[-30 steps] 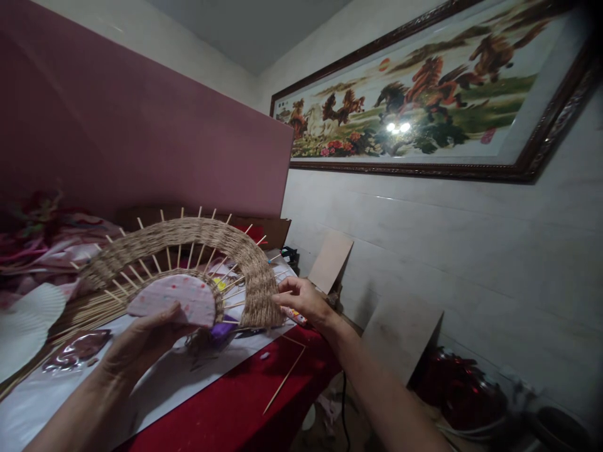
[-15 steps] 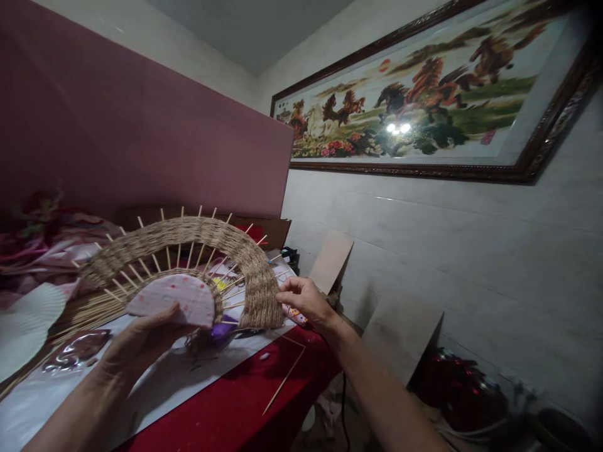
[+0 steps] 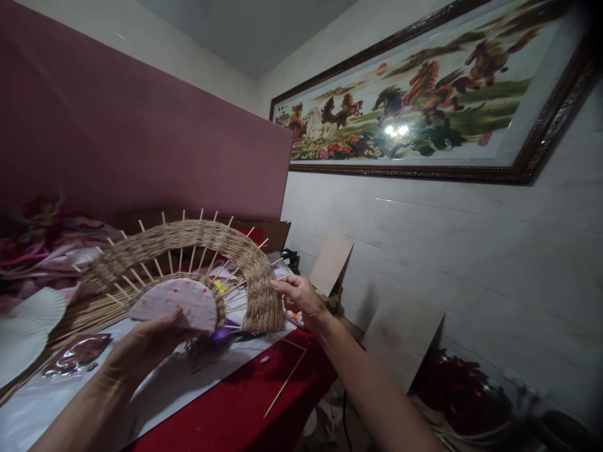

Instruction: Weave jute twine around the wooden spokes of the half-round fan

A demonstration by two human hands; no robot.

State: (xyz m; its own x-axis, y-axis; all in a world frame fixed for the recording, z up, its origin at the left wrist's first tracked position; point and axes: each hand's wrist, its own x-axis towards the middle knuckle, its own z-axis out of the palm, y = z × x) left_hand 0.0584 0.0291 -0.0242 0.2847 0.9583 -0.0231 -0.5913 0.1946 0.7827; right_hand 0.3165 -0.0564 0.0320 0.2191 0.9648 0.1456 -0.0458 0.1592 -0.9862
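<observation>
A half-round woven fan of brown twisted cord on thin wooden sticks is held up over the table. Its sticks radiate from a half-disc covered in pale pink cloth with red spots, and their tips poke past the outer band. My left hand grips the half-disc from below, thumb on its front and the other fingers hidden behind. At the fan's right outer edge, my right hand has thumb and forefinger closed together on the band beside a stick tip. Whether a cord end is between them cannot be made out.
On the red-covered table lie a white sheet, a bundle of thin sticks, a clear plastic packet and a bent stick. A white pleated paper piece is at left. Boards lean against the wall.
My right hand has moved slightly up and left along the fan's outer edge. The fan has shifted very slightly down and right; my left hand keeps its grip.
</observation>
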